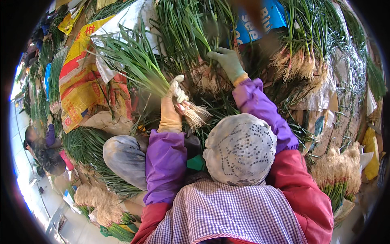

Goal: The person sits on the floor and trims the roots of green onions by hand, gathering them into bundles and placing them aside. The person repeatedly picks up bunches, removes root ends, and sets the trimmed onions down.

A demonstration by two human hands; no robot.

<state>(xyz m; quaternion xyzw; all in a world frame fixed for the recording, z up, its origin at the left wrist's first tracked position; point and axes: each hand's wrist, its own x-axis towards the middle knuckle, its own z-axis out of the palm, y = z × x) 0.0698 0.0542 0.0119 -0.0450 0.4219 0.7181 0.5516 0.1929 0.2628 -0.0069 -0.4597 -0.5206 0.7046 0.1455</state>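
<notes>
My left hand (177, 94), in a tan and whitish glove, is closed around a bunch of long green allium plants (149, 70). Their leaves fan out to the upper left, and their pale roots stick out at the lower right. Farther up, my right hand (227, 62), in a green glove, reaches to a pile of similar plants (186, 33). Its fingertips touch a stalk, but whether they grip it cannot be told. Below that hand hang the pile's tangled roots (207, 77). Purple sleeves cover both forearms.
A yellow and red printed sack (82, 82) lies to the left, a blue one (259, 21) at the top. More rooted plants (298, 61) are at the upper right. Root-up bundles stand at lower right (338, 170) and lower left (97, 201). Another person (45, 149) is at the far left.
</notes>
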